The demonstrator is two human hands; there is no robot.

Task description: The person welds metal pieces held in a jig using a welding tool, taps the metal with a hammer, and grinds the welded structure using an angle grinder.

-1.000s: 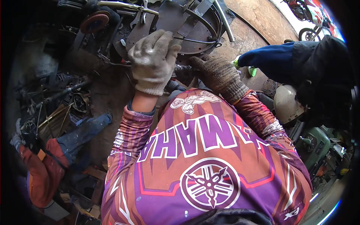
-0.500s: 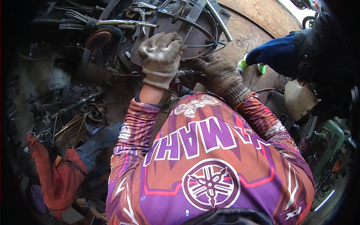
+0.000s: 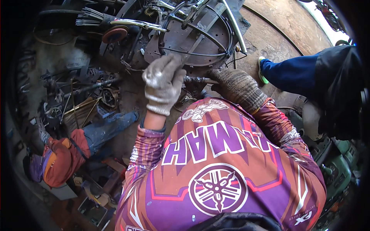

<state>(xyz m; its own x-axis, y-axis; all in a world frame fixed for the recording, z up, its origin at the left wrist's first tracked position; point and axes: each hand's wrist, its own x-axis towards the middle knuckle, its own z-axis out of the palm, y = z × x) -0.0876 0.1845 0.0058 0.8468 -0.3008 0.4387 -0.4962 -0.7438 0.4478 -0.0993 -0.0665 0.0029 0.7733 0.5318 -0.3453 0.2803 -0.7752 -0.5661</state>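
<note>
My left hand (image 3: pixel 162 84), in a dirty pale work glove, is over the near left edge of a round dark metal plate (image 3: pixel 198 57). Its fingers are smeared by motion, so its grip is unclear. My right hand (image 3: pixel 239 87), in a brown knit glove, is closed around a slim rod (image 3: pixel 198 79) with a dark, knobbly surface. The rod runs left from the right hand to beside my left thumb. A bent round-bar frame (image 3: pixel 227 51) rests on the plate, with a flat bar (image 3: pixel 202 36) across it and locking pliers (image 3: pixel 190 15) clamped on.
Left of the plate are a bundle of thin rods (image 3: pixel 90 18), long-handled pliers (image 3: pixel 140 25) and a reddish grinding disc (image 3: pixel 114 35). A co-worker in red (image 3: pixel 65 161) is low at the left among scattered tools. Another person's blue trouser leg (image 3: pixel 291 67) stands at right, near green machinery (image 3: pixel 335 169).
My left hand has drawn back from over the plate toward my body. My right hand stays around the rod. The view has shifted, and the co-worker at left shows more fully.
</note>
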